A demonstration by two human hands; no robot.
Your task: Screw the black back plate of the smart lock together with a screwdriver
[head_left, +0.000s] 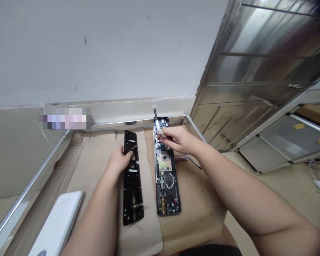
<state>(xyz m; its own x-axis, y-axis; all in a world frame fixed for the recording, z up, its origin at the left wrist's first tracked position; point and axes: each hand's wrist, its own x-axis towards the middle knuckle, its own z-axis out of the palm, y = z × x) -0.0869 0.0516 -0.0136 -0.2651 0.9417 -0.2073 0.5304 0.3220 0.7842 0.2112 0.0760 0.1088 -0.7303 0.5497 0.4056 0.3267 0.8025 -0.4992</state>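
My left hand [120,159] is closed on the left edge of a long black metal plate [133,180], its thumb across the top face. The plate has holes, small white labels and two brass-coloured pins. To its right lies a long, narrow electronic lock housing [168,190], open upward, with circuit boards, wires and a brass-coloured cylinder inside. Over the housing's upper half, my right hand [180,140] pinches a cable [158,122] with white and black sleeving. The cable's free end points up and carries a white connector. My fingers hide part of the circuit board.
Brown cardboard [192,199] covers the metal-framed table. A white panel [57,220] lies at the lower left. Beside the housing are a screwdriver-like tool [182,158] and the table's right edge. A wall rises behind; a metal door [229,78] stands at the right.
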